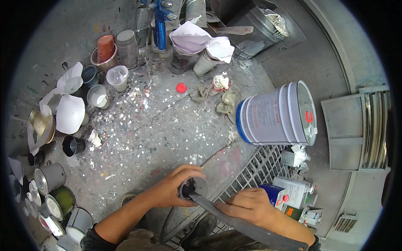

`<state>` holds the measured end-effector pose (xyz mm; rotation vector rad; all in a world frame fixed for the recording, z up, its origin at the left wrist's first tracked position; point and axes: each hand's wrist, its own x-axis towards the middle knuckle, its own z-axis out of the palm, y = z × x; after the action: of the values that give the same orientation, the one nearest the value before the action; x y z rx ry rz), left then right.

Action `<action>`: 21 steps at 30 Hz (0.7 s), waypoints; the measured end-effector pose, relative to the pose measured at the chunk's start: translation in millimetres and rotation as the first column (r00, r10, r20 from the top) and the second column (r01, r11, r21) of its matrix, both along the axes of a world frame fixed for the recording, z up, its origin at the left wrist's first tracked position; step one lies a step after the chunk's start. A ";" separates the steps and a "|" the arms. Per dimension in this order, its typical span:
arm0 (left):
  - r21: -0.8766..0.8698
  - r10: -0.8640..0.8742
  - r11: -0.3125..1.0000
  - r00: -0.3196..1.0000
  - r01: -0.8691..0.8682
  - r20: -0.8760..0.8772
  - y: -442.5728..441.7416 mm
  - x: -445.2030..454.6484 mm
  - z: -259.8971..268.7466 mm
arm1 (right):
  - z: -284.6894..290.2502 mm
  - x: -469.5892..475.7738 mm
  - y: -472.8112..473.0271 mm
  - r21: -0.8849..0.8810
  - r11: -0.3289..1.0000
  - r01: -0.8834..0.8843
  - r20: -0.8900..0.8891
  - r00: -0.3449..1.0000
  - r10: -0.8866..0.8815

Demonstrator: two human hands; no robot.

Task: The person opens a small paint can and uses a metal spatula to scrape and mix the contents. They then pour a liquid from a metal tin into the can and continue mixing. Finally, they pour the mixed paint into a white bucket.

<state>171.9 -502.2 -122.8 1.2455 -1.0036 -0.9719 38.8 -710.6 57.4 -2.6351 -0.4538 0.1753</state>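
Near the bottom middle, my left hand (176, 186) is wrapped around a clear plastic cup (202, 185) with dark, paint-like liquid (188, 187) inside. My right hand (246, 205) grips a long, flat grey stirring stick (230, 221). The stick's narrow end is inside the cup, and its wide end, with a small hole, reaches the lower right by my forearm. The tip of the stick is hidden in the dark liquid.
Paint-spattered floor (150, 125) spreads ahead. A white pail with a blue rim (270, 116) stands right, beside a metal grating (260, 166). Paint cans (50, 178) and a black cup (73, 146) stand left. Cups with paper strainers (190, 39) and a blue-handled spray gun (160, 31) are at the top.
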 end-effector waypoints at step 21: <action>0.047 0.145 0.988 0.985 -0.150 0.094 3.8 -2.9 21.5 | -2.0 -11.6 1.3 -0.024 0.993 0.119 0.138 0.984 -0.114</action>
<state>169.1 -498.4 -101.3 1.3993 -0.9455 -0.8384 27.3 -709.3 55.4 -2.7070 -0.3422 -0.0357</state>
